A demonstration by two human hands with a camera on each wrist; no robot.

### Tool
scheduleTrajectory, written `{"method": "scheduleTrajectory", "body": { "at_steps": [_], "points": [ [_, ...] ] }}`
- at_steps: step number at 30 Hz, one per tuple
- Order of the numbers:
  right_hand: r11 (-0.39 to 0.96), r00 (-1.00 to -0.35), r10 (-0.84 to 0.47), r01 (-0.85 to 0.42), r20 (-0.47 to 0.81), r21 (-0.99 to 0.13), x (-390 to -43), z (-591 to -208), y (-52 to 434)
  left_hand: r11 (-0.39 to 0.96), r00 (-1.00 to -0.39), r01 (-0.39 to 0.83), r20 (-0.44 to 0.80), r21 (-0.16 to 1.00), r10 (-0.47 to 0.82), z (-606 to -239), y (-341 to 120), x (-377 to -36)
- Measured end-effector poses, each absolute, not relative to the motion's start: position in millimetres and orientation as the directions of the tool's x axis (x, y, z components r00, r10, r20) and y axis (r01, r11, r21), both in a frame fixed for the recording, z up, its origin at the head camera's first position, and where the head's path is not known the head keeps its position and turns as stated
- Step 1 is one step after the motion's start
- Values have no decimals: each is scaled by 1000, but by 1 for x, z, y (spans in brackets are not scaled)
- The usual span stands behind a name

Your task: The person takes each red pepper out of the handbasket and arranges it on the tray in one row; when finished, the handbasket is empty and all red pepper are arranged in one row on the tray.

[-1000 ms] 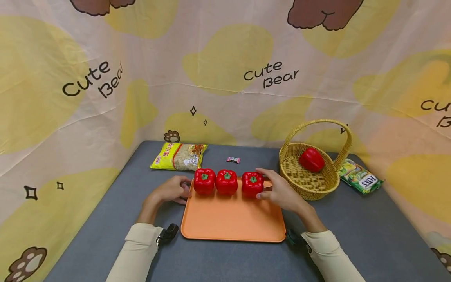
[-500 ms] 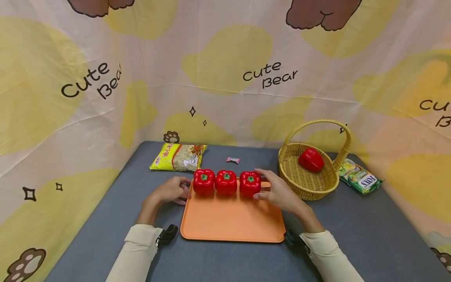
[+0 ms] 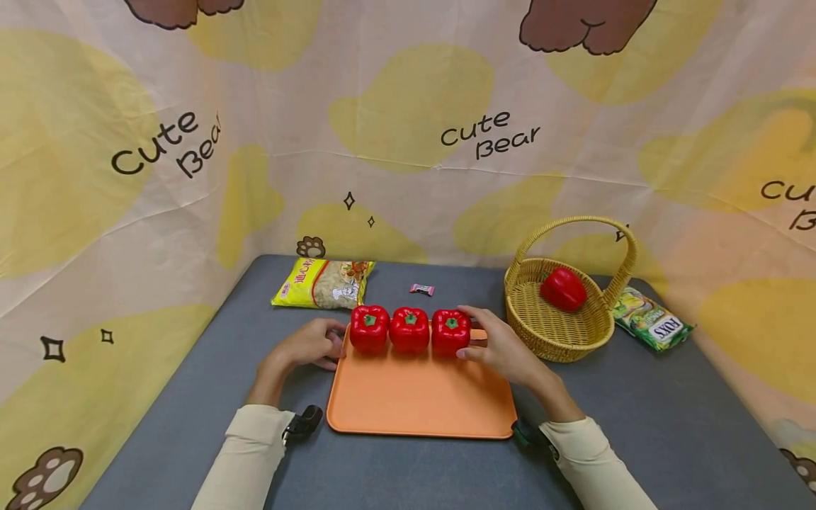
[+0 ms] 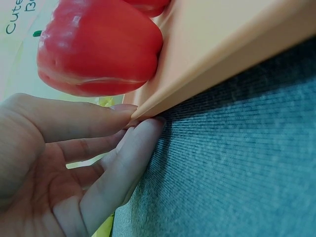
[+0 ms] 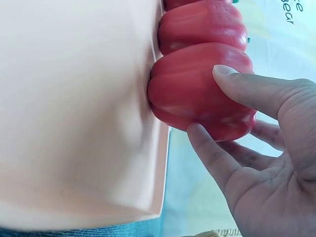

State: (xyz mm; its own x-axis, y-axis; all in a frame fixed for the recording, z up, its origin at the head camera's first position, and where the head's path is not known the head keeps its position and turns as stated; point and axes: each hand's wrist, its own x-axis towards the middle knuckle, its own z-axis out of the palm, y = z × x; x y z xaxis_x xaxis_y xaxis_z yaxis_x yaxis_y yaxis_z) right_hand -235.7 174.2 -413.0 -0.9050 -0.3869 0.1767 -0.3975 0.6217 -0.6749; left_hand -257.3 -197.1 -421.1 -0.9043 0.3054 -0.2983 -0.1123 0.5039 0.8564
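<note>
Three red bell peppers stand in a row along the far edge of an orange tray [image 3: 421,400], stems up. My right hand [image 3: 506,348] grips the right bell pepper [image 3: 450,334], its thumb on the near side and other fingers around the right and far sides. Close to it on the left stand the middle bell pepper [image 3: 409,331] and the left bell pepper [image 3: 369,331]. At the tray's left edge, my left hand [image 3: 309,343] pinches the rim; the left wrist view shows the thumb [image 4: 94,118] above it and a finger below.
A wicker basket [image 3: 535,319] holding another red bell pepper [image 3: 564,289] stands at the back right, beside a green snack bag [image 3: 653,322]. A yellow food bag [image 3: 324,283] and a small pink wrapped candy [image 3: 422,289] lie behind the tray on the grey table [image 3: 395,474].
My right hand has slid the right bell pepper a little to the left, narrowing the gap to the middle one. The left hand has stayed at the tray's edge.
</note>
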Motion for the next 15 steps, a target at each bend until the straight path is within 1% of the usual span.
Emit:
{"method": "scheduleTrajectory", "body": {
  "at_steps": [15],
  "points": [
    [594, -901, -390, -403, 190, -696, -236, -414, 171, 502, -904, -103, -291, 859, 313, -421, -197, -257]
  ]
}}
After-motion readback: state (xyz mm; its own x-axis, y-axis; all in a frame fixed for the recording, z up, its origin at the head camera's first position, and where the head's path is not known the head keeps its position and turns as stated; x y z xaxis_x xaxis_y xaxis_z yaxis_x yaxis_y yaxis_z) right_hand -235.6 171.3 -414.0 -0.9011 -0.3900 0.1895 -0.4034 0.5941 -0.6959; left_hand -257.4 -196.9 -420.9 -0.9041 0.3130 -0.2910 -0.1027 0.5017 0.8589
